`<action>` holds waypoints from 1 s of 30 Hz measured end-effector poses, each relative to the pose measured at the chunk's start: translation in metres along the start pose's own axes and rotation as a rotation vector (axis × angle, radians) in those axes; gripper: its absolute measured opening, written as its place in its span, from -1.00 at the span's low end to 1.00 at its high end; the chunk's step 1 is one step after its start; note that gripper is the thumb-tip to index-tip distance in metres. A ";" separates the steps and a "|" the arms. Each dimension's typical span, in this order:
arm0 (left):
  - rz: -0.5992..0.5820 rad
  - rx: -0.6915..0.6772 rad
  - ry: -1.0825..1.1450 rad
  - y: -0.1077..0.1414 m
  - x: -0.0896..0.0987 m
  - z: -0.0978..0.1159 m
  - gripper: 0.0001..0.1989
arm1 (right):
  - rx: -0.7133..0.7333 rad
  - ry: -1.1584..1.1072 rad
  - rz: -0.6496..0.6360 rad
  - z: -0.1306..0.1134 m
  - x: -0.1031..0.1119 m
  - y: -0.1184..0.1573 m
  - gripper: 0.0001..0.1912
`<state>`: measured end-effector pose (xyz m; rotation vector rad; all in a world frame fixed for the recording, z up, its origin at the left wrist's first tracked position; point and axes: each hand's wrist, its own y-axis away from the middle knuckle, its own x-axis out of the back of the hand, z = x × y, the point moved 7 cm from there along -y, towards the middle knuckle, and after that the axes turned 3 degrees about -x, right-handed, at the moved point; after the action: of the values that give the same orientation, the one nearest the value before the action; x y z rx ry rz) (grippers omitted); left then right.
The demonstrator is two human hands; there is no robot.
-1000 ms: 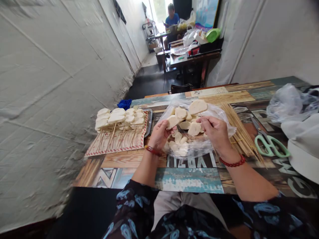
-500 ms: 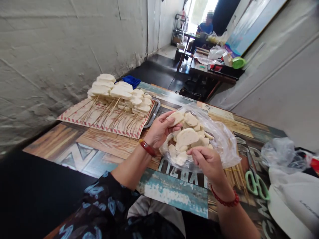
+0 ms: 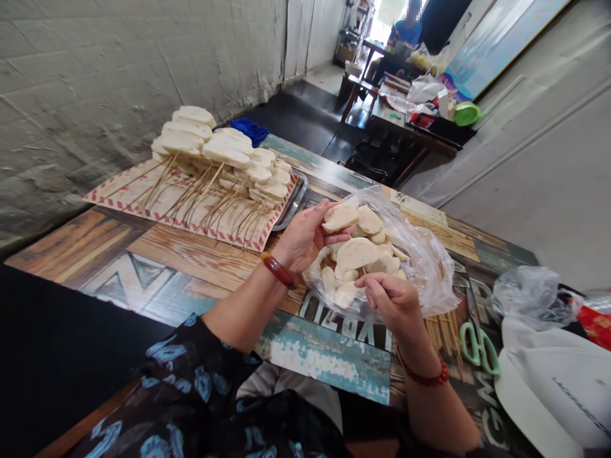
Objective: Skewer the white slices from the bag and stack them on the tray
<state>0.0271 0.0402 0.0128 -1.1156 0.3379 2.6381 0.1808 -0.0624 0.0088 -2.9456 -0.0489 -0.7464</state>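
My left hand point(image 3: 308, 235) holds a pale oval slice point(image 3: 340, 217), which looks like bread, between thumb and fingers. More slices point(image 3: 357, 254) lie beneath and beside it in a clear plastic bag point(image 3: 429, 267) with its mouth spread out. At the near side of the bag my right hand point(image 3: 389, 296) is closed in a pinch on a thin skewer, of which only a short tip shows above the fingers. On the left, skewered slices point(image 3: 226, 149) are stacked on a tray point(image 3: 296, 202) lined with red-striped paper point(image 3: 143, 213), their sticks pointing toward me.
Loose bamboo skewers point(image 3: 443, 340) lie right of the bag, next to green-handled scissors point(image 3: 480, 346). A white cap point(image 3: 558, 375) and crumpled plastic point(image 3: 529, 296) occupy the table's right side. Behind the tray is a blue cloth point(image 3: 251, 130). A person point(image 3: 405, 32) sits at a far cluttered table.
The camera view has shifted slightly. My left hand still holds the slice, and a skewer tip now shows above my right fingers.
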 end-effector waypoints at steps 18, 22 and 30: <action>-0.011 -0.034 -0.024 0.003 -0.003 0.002 -0.71 | -0.024 -0.029 0.014 0.004 -0.001 -0.002 -0.68; -0.021 -0.038 -0.028 0.003 -0.003 0.002 -0.71 | -0.018 -0.025 0.015 0.005 -0.001 -0.002 -0.68; -0.025 -0.064 -0.036 0.003 -0.003 0.005 -0.71 | -0.019 -0.036 0.016 0.006 -0.001 -0.001 -0.69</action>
<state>0.0246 0.0383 0.0182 -1.0834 0.2322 2.6605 0.1822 -0.0608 0.0035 -2.9739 -0.0212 -0.6956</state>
